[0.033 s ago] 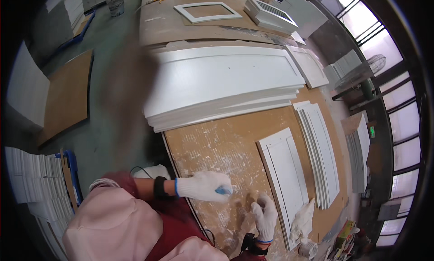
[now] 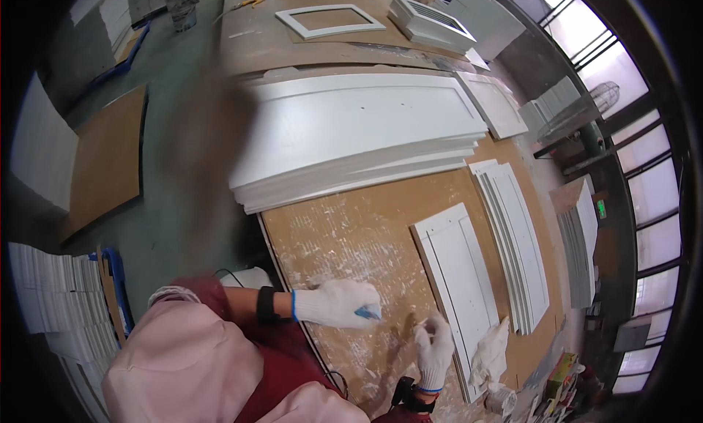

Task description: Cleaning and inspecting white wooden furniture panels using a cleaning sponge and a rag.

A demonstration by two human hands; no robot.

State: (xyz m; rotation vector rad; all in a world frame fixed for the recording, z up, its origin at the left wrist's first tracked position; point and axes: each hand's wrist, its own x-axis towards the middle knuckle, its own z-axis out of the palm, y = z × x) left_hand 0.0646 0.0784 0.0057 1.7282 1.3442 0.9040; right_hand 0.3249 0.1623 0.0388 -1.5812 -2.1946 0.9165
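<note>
My left hand (image 2: 335, 303), in a white knit glove, is closed around a small blue object (image 2: 367, 313) over the paint-spotted brown board of the bench (image 2: 340, 240). What kind of object it is cannot be made out. My right hand (image 2: 433, 344), gloved the same way, curls its thumb and fingers together. Anything inside them is hidden. Right beside that hand lies a white panel with a grooved frame line (image 2: 460, 276), flat on the board. A crumpled white cloth (image 2: 489, 355) rests against the panel's near end.
Stacked large white panels (image 2: 359, 130) cover the bench's far part. Narrower white panels (image 2: 516, 240) are piled to the right. Farther back lie a white frame (image 2: 329, 20) and a louvred piece (image 2: 432, 24). More stacks (image 2: 66, 298) stand at left. A blurred dark shape (image 2: 212, 145) blocks some view.
The view has shifted slightly. My left hand sits a little farther right with the blue object. The fingers of my right hand have curled closer to its thumb.
</note>
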